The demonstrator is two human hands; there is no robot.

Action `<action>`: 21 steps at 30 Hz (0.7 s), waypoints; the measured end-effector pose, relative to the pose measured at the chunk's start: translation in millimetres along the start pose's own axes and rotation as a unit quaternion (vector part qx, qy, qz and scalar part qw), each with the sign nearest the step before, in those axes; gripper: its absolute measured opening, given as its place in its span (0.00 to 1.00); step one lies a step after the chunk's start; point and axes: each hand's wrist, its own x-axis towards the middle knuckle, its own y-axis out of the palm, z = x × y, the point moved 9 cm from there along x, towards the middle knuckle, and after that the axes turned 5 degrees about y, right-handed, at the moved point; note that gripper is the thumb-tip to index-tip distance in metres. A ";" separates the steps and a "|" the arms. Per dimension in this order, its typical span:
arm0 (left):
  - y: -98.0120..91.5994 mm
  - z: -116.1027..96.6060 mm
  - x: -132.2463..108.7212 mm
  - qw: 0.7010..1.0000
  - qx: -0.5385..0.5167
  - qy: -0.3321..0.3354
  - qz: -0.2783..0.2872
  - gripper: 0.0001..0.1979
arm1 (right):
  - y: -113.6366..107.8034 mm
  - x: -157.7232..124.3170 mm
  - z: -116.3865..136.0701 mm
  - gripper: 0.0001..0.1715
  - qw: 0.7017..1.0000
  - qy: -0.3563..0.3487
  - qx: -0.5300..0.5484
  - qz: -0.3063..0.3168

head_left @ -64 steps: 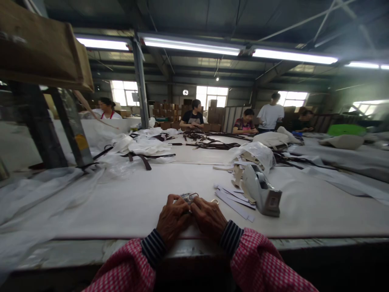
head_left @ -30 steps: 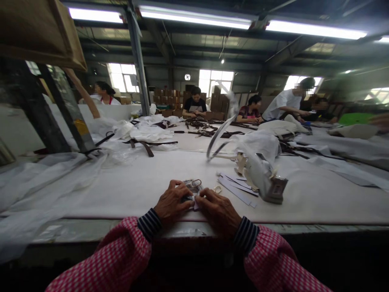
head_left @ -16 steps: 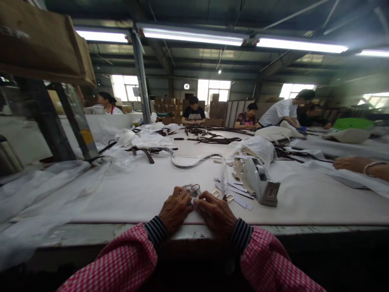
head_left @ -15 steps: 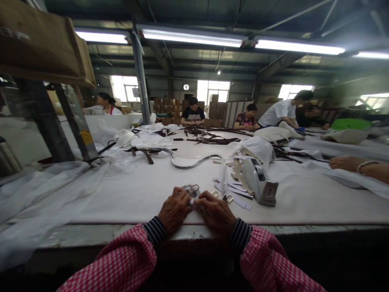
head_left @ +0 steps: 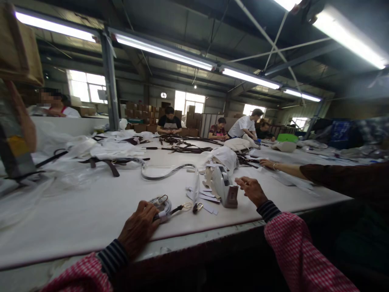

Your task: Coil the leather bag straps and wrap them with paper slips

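Pressing on a silver metal clasp half-wrapped in white paper [head_left: 163, 206]: left hand [head_left: 138, 229], grip closed over it, near the desk [head_left: 91, 211] edge at 6 o'clock. Its thin dark strap with gold rings [head_left: 194, 207] trails toward 3 o'clock. Right hand [head_left: 252, 190] hovers at 3 o'clock of the grey tape dispenser [head_left: 225, 188], fingers loosely curled; cannot tell if pinching anything. Wrap looks partly done, untaped, I judge. Loose white paper strips [head_left: 208, 198] lie beside.

The table [head_left: 75, 219] is lying bare toward its near-left corner; tape dispenser [head_left: 224, 187] and paper strips [head_left: 207, 198] are blocking the near-right.
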 end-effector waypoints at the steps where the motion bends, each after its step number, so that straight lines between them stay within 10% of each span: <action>1: -1.9 0.9 -0.4 1.000 -0.003 -0.003 -0.009 0.09 | 5.0 1.8 -8.5 0.20 1.000 0.015 0.006 0.020; 21: -5.2 31.9 -4.4 0.994 -0.077 -0.065 -0.039 0.14 | 24.9 3.9 -41.8 0.15 0.979 0.135 0.145 -0.051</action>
